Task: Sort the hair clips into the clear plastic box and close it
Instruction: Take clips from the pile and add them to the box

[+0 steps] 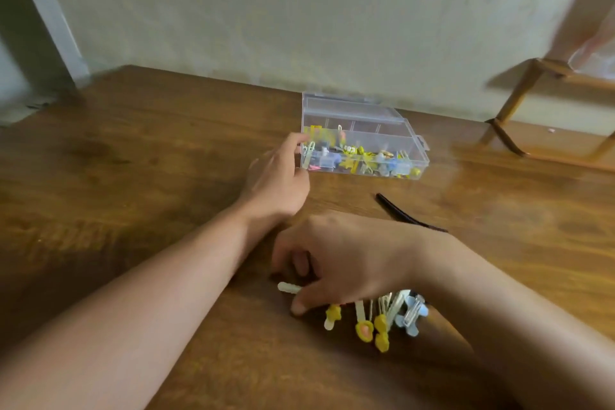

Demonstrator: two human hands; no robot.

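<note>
The clear plastic box stands open near the wall, its front compartments holding several coloured hair clips. My left hand reaches to the box's left front corner, fingertips touching a pale green clip at that corner. Closer to me, my right hand curls over the table and pinches a pale clip. A bunch of loose clips, yellow, white and light blue, lies just under and right of that hand.
A black hair clip lies on the wooden table between the box and my right wrist. A wooden stand rests at the far right against the wall. A pale door frame is at the far left.
</note>
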